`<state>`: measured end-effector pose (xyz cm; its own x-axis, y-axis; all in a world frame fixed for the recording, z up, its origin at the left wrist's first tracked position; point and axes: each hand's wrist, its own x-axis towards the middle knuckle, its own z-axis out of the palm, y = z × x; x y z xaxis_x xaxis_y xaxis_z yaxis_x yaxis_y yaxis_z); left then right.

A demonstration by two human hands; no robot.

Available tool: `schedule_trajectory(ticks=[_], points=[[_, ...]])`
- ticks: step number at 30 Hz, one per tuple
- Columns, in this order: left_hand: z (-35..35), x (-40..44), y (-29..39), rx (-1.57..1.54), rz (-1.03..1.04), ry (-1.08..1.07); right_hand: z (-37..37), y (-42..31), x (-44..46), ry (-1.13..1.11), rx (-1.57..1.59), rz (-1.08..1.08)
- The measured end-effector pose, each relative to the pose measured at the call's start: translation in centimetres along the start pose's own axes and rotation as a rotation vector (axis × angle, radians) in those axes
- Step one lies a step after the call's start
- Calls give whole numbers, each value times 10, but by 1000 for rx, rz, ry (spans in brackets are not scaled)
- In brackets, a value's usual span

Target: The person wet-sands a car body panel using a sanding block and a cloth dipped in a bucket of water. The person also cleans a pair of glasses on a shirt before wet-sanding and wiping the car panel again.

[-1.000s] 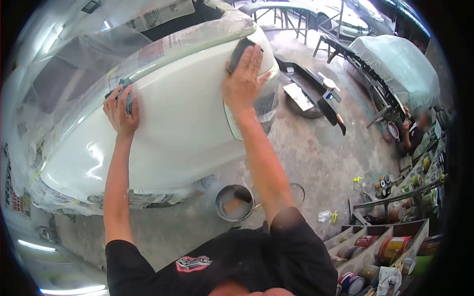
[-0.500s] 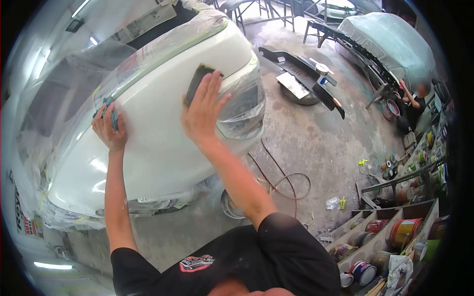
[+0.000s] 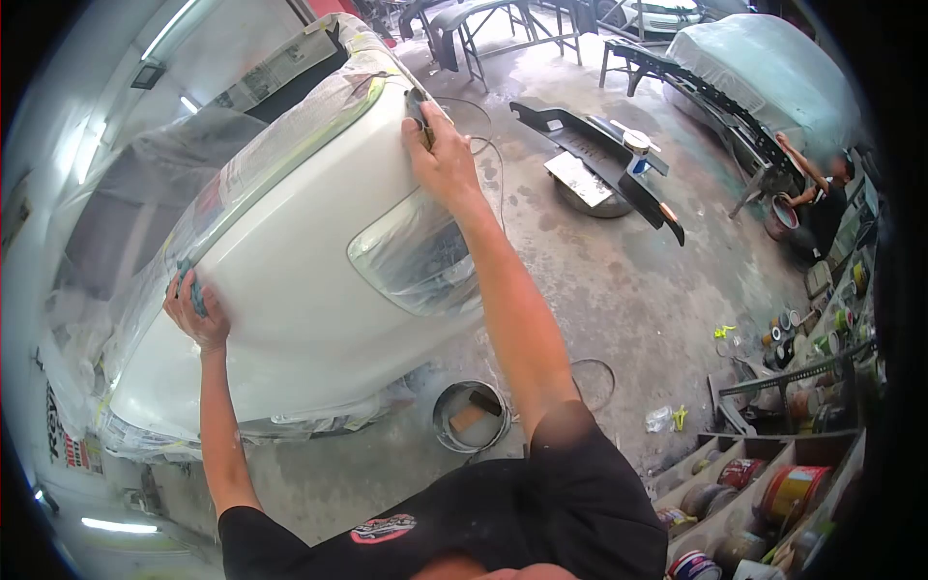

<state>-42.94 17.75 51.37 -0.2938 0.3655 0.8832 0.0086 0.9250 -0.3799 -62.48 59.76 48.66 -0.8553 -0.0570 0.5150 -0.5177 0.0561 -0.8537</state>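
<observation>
A white car body panel (image 3: 290, 261) fills the area in front of me, its glass masked with plastic and tape. At the panel's far upper edge, my right hand (image 3: 440, 155) is closed around a dark sheet that looks like sandpaper (image 3: 416, 102), pressed to the surface. My left hand (image 3: 201, 321) rests on the panel's left side, fingers curled over a blue-green cloth (image 3: 196, 296). Clear film covers the lamp (image 3: 416, 253) beside my right forearm.
A bucket (image 3: 471, 416) with blocks inside stands on the floor below the panel. A black bumper (image 3: 599, 159) with a white can (image 3: 636, 145) lies to the right. Another person (image 3: 826, 208) crouches far right by a bucket. Paint cans (image 3: 793, 493) fill shelves at lower right.
My right hand has slid with the sandpaper up to the panel's far edge. My left hand sits slightly lower and further left. The floor bucket shows more fully.
</observation>
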Motion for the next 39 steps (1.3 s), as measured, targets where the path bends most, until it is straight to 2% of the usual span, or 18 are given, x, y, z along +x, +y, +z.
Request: schedule_trajectory(ticks=[3, 5, 10, 14, 17, 21, 24, 27, 30, 33, 34, 37, 39], points=[[2, 3, 4, 23, -39, -5, 6, 21, -8, 18, 49, -63], [2, 2, 8, 43, -66, -17, 15, 24, -42, 150, -163, -195], [2, 2, 10, 94, -66, -36, -10, 14, 7, -66, -53, -10], [6, 4, 10, 118, -69, -42, 3, 21, -31, 58, -231, -109], [-4, 1, 11, 131, -73, -69, -9, 19, 7, -46, -89, 28], [3, -2, 11, 143, -106, -61, -8, 35, 0, -1, -18, 8], [-1, 1, 9, 163, -94, -67, -3, 31, 14, 11, 50, -28], [3, -3, 11, 173, -83, -67, -3, 40, 25, -5, 167, -230], [2, 0, 9, 179, -80, -66, -34, 56, 15, -146, 251, -214], [1, -1, 15, 189, -82, -55, -22, 56, 16, -121, 244, -160], [2, -1, 14, 188, -78, -55, -16, 48, 27, -87, 113, -277], [2, -1, 10, 187, -66, -64, -17, 22, 42, -143, 102, -336], [0, -2, 10, 184, -72, -69, -34, 37, 31, -219, 239, -274]])
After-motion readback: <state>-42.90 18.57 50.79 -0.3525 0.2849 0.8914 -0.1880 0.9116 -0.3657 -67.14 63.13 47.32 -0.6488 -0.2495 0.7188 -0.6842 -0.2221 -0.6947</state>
